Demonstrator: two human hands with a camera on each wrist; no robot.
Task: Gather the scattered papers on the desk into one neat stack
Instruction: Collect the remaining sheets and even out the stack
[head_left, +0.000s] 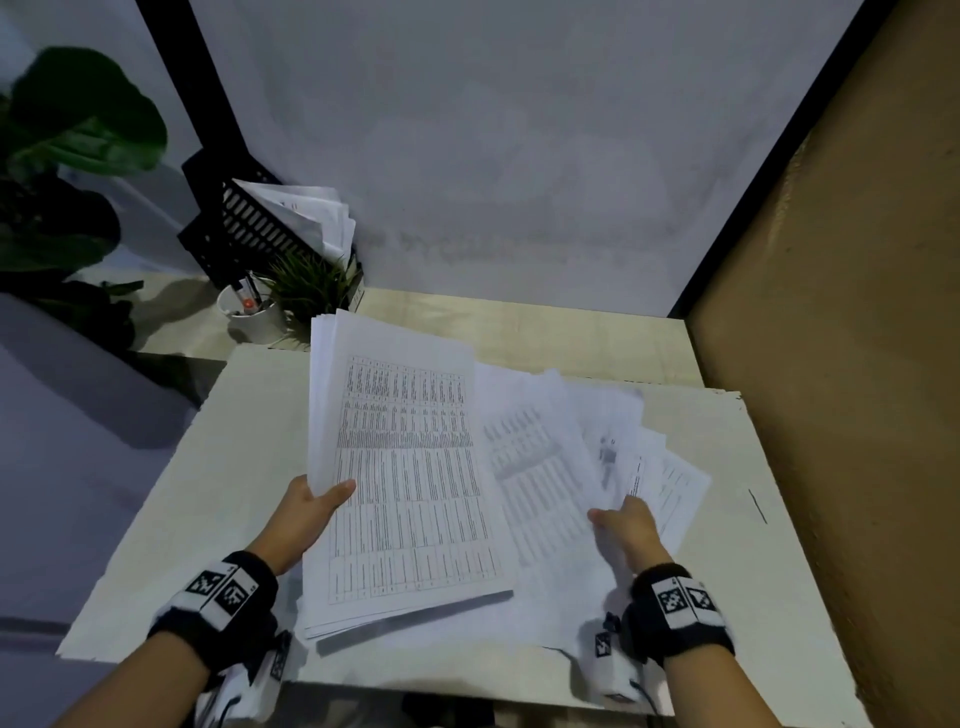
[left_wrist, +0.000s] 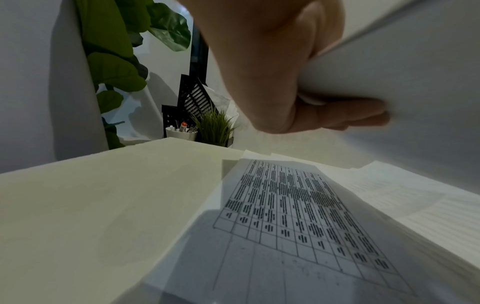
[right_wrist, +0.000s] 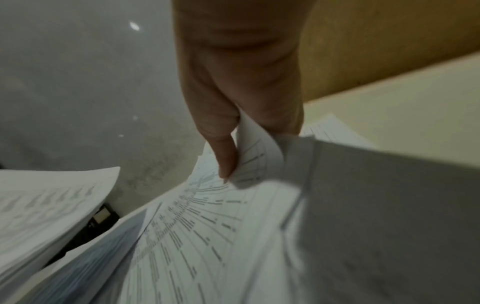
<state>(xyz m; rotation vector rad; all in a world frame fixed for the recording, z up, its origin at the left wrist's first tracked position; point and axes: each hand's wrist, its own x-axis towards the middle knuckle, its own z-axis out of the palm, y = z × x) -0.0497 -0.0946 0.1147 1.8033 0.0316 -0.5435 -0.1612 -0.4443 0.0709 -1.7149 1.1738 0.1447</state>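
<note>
My left hand (head_left: 317, 501) grips the left edge of a thick stack of printed table sheets (head_left: 405, 467), thumb on top, fingers (left_wrist: 337, 115) underneath, holding it raised above the desk. Loose printed papers (head_left: 571, 457) lie fanned out on the pale desk (head_left: 156, 545) to the right, and one table sheet (left_wrist: 285, 216) lies under the lifted stack. My right hand (head_left: 623, 519) pinches several of these loose sheets (right_wrist: 254, 148) between thumb and fingers, curling their edge upward. The right-hand papers are blurred.
At the back left stand a black file tray (head_left: 244, 223) with papers in it, a white pen cup (head_left: 254, 312) and a small grass plant (head_left: 311, 291). A large leafy plant (head_left: 67, 156) is further left. A brown wall (head_left: 857, 364) borders the desk's right side.
</note>
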